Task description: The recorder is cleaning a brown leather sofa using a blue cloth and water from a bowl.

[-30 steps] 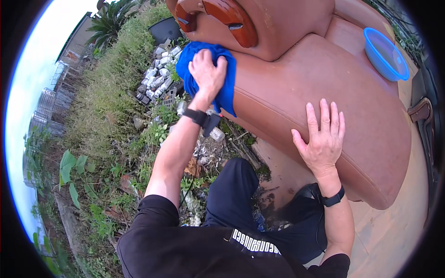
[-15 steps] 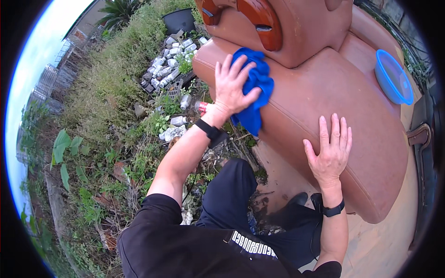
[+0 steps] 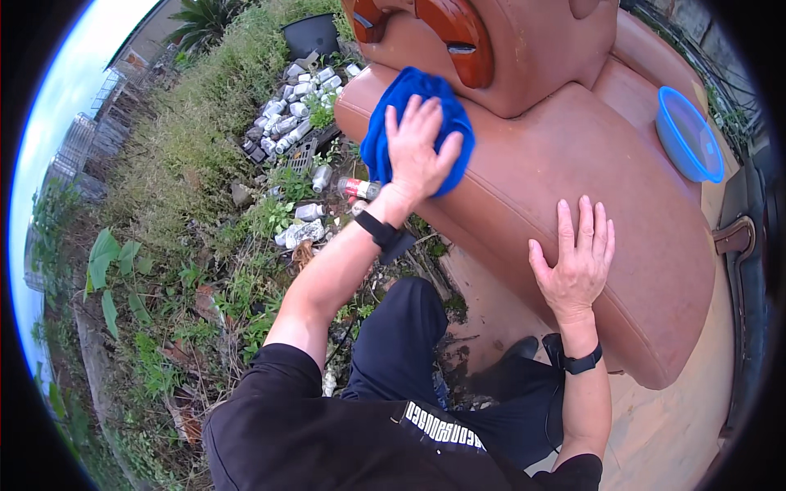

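Head view shows my left hand [image 3: 417,155] spread flat, fingers wide, pressing a blue cloth [image 3: 409,131] on the left end of the brown leather sofa seat [image 3: 573,164], near its front edge. To wipe well, I judge the palm should keep even pressure and the cloth stay bunched under it. My right hand [image 3: 575,262] lies open on the seat front, holding nothing, only bracing.

cloth [image 3: 409,106] on seat [image 3: 573,164], basin [image 3: 688,139] right
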Demonstrator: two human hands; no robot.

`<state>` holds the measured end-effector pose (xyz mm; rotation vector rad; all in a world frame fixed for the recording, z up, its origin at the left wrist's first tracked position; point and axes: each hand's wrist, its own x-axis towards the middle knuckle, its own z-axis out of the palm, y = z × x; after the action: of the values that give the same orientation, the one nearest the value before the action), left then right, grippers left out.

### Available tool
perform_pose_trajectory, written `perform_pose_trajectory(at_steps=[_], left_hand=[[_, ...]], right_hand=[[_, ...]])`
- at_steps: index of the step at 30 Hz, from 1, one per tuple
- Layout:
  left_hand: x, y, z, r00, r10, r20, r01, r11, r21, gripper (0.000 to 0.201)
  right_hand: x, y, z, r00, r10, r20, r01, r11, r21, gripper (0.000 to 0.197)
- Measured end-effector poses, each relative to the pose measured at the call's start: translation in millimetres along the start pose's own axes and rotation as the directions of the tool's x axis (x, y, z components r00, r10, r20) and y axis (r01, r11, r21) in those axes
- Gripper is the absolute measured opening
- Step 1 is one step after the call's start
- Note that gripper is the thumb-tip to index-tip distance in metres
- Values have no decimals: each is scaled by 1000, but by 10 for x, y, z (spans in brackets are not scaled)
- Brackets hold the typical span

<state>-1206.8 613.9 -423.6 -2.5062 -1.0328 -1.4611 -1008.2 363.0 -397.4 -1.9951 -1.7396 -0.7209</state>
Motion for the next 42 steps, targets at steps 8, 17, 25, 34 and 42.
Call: perform_pose_trajectory(at_steps=[8,17,25,34,42], left_hand=[[-103,2,-188,929,338,153,-309,933,-186,57],[429,-1309,-315,983,123,139,-142,981,135,63],[63,-787,2,961,-271,59,260,954,148,65],[-503,499,131,917,-397,-34,391,914,-108,68],[-127,-56,149,725,-675,-134,667,737,-107,81]], right_hand=[[3,1,-18,1000,-13,23,13,1000,-2,71],[32,-27,-22,1000,-9,18,9,1000,8,71],[16,-23,-1,1000,-12,3,12,1000,-9,70],[17,-49,7,1000,-24,3,24,999,-46,71],[25,-53,-7,999,-37,2,37,998,-54,70]])
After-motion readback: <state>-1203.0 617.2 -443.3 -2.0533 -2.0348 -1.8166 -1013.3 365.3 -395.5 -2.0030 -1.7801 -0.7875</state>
